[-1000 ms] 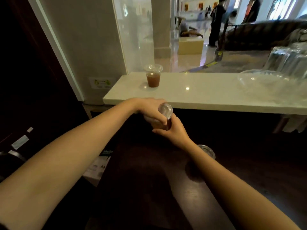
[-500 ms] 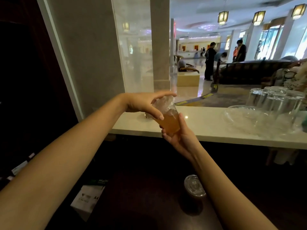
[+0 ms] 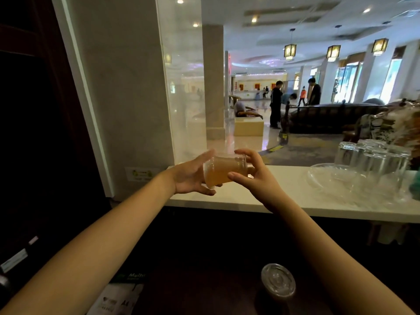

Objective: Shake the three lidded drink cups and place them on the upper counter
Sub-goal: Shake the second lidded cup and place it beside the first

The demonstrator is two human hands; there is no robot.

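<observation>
Cup (image 3: 223, 172) now lies on its side; half a second ago it was only tilted. Judged: mid-shake. Left hand (image 3: 188, 178) cups the lid end and right hand (image 3: 256, 176) pinches the base, above the upper counter (image 3: 284, 201), front edge. Placing is pending. Another lidded cup (image 3: 278, 280) waits below.

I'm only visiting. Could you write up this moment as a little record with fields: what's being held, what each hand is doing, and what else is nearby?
Held item: lidded drink cup, tipped on its side, brownish drink inside
Left hand: grips the lid end
Right hand: grips the base end
Where: raised in front of the white upper counter
Not yet handled: second lidded cup, upright on the dark lower counter
Also there: upturned clear glasses at the upper counter's right end
</observation>
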